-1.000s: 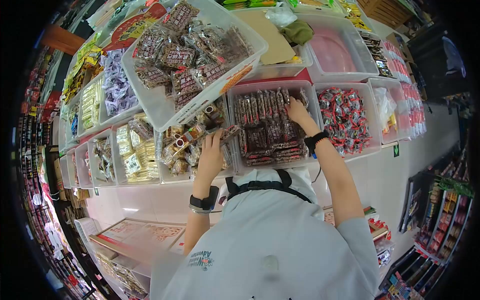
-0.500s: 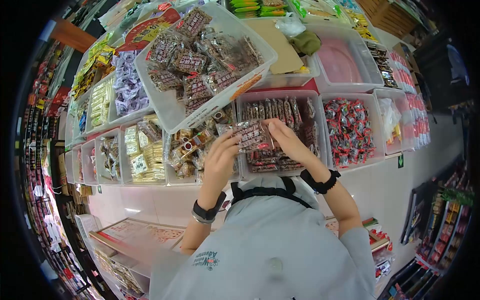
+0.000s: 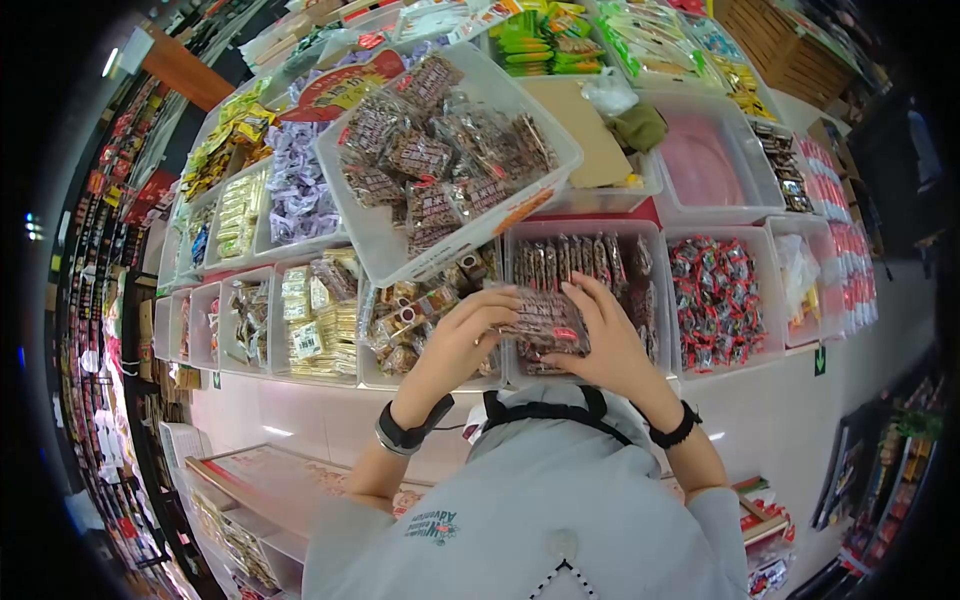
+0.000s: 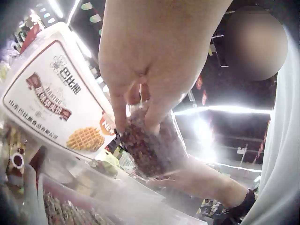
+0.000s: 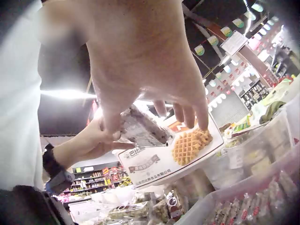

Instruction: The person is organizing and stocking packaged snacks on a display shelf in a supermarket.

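Both hands hold wrapped dark snack packs (image 3: 543, 318) above a bin (image 3: 512, 374) of similar packs standing in rows. The left hand (image 3: 462, 338) grips the left end, and in the left wrist view its fingers curl over the wrapper (image 4: 147, 147). On the other end, the right hand (image 3: 612, 340) has its thumb below and fingers above. In the right wrist view the right hand (image 5: 147, 70) has its thumb against the clear wrapper (image 5: 146, 129), its other fingers spread. How many packs are held I cannot tell.
A white tub (image 3: 375, 262) heaped with dark packs sits tilted across the bins behind the left hand. Right of the hands is a bin of red-wrapped sweets (image 3: 715, 300); left are bins of pale packets (image 3: 325, 330). An uncovered bin with a pink bottom (image 3: 700, 160) stands behind.
The right hand has lifted from the bin's rows and come to the left hand. Both hands now hold packs between them, nearer the body than half a second ago. The camera view has shifted.
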`<action>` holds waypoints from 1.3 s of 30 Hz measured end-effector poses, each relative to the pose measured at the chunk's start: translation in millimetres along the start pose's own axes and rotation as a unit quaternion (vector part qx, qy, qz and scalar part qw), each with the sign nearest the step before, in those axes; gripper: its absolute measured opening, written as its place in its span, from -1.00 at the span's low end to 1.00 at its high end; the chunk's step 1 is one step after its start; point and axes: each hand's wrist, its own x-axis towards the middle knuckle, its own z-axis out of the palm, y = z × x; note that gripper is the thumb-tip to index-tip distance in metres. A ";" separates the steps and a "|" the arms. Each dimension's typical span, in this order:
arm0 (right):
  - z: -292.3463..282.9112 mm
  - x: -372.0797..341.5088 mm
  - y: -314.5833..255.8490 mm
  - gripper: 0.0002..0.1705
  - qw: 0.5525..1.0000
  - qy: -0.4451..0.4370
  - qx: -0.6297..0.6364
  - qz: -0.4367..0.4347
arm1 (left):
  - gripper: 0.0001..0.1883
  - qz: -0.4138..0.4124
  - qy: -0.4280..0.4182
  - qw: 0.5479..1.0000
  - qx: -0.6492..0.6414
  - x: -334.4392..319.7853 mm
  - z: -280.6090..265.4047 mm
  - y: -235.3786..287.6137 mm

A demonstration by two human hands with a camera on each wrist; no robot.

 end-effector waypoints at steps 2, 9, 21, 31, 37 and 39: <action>0.6 -3.5 -2.3 -0.31 0.999 0.002 -0.042 -0.024 | -0.63 -0.013 -0.037 0.999 -0.012 5.9 -5.2 5.1; -0.8 -19.2 -1.5 -0.63 0.999 0.027 -0.039 -0.010 | -0.65 -0.011 -0.127 0.991 0.046 48.4 -55.2 44.9; -26.2 -51.1 10.4 -0.72 0.973 0.148 0.019 0.177 | -0.27 -0.346 -0.025 0.854 0.389 179.2 -195.0 -149.8; -30.6 -73.4 26.4 -0.68 0.948 0.210 0.057 0.232 | -0.30 -0.279 -0.025 0.855 0.436 182.9 -180.9 -182.4; -29.1 -67.1 27.4 -0.70 0.957 0.223 -0.005 0.186 | -0.24 -0.191 -0.057 0.930 0.307 181.8 -188.6 -195.2; -28.2 -66.6 29.5 -0.70 0.957 0.223 -0.009 0.185 | -0.28 -0.275 -0.076 0.920 0.268 194.8 -200.7 -186.3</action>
